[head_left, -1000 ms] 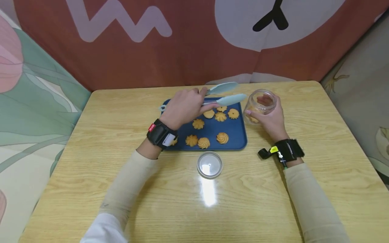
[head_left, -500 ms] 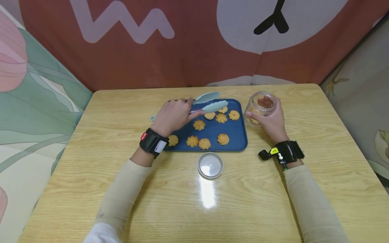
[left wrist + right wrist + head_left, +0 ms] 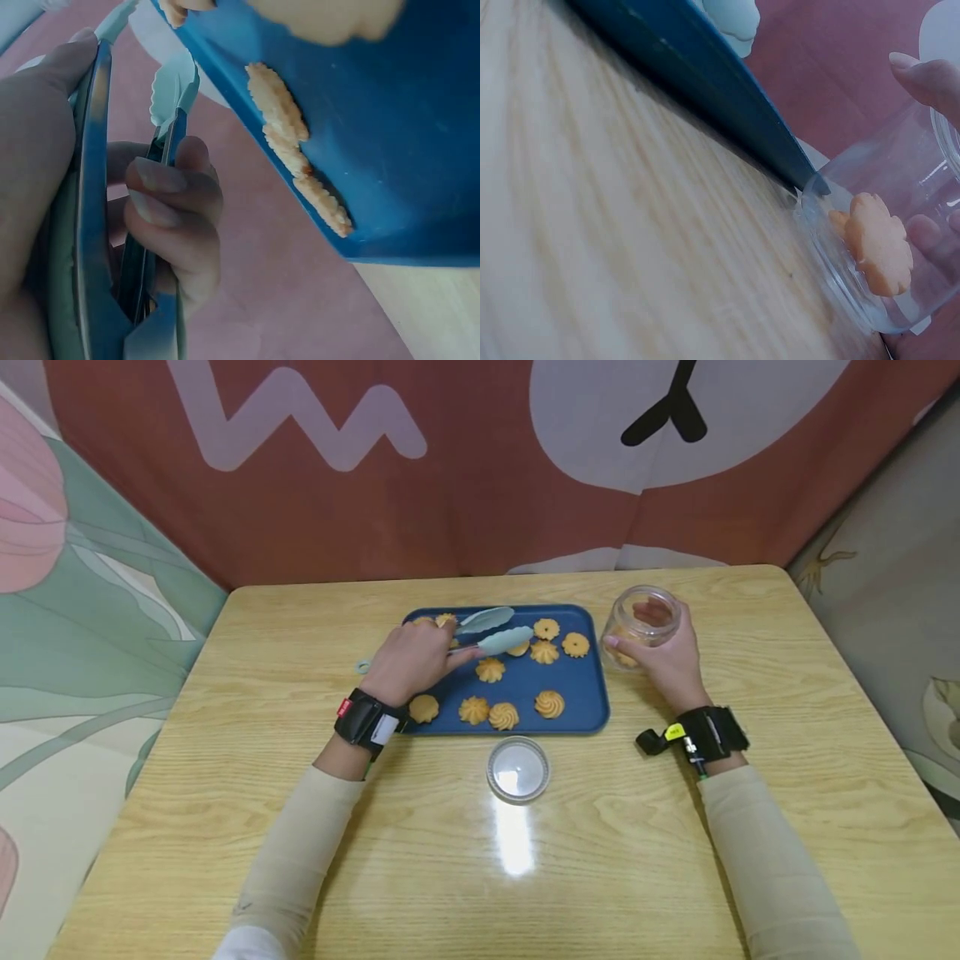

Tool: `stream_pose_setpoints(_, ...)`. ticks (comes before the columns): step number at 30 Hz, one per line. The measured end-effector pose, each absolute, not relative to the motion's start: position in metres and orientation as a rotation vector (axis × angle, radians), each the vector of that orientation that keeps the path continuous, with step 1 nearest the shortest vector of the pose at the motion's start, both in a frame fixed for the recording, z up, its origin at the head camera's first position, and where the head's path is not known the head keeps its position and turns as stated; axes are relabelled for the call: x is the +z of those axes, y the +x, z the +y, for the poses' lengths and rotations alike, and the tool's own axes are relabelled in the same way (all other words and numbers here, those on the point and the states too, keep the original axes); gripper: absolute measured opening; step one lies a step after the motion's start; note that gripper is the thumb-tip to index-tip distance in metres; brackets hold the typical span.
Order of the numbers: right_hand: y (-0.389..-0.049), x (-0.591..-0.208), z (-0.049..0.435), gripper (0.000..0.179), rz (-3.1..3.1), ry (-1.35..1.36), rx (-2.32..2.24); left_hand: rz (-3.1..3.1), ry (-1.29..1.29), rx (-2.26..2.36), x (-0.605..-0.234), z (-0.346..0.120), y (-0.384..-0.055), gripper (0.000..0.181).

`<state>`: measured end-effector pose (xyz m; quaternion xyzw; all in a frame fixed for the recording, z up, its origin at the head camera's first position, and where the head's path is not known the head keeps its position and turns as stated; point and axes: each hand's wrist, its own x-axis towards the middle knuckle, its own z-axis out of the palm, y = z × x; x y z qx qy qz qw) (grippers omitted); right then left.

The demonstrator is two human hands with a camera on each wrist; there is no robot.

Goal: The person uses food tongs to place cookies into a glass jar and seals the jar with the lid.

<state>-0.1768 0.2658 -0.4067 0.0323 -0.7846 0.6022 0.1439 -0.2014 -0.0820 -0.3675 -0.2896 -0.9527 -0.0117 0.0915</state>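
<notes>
My left hand grips a pair of tongs with pale blue scalloped tips, held over the left half of a blue tray. The tips stand apart, with nothing between them in the left wrist view. Several golden cookies lie scattered on the tray; part of its left side is hidden by the hand. At the tray's right edge, my right hand holds a clear, lidless jar by its side. Inside, a flower-shaped cookie lies near the bottom, with part of another behind it.
A round clear lid lies on the wooden table just in front of the tray. Behind the table's far edge hangs a reddish-brown printed cloth. Patterned panels stand at the left and right.
My left hand has drawn the tongs leftward, from beside the jar back over the tray, and slightly toward its middle. The right hand and jar have stayed in place.
</notes>
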Motion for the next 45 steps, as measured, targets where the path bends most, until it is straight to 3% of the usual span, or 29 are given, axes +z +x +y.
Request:
stream_pose_setpoints(28,-0.178,-0.406,0.266,0.081,-2.271,0.079,1.733,-2.743,-0.986,-0.035,-0.377,-0.084,-0.202,0.041)
stream_pose_setpoints(45,-0.195,-0.433,0.281,0.087,-2.264,0.092,1.724,-2.715,-0.974,0.01,-0.374,-0.082,-0.202,0.044)
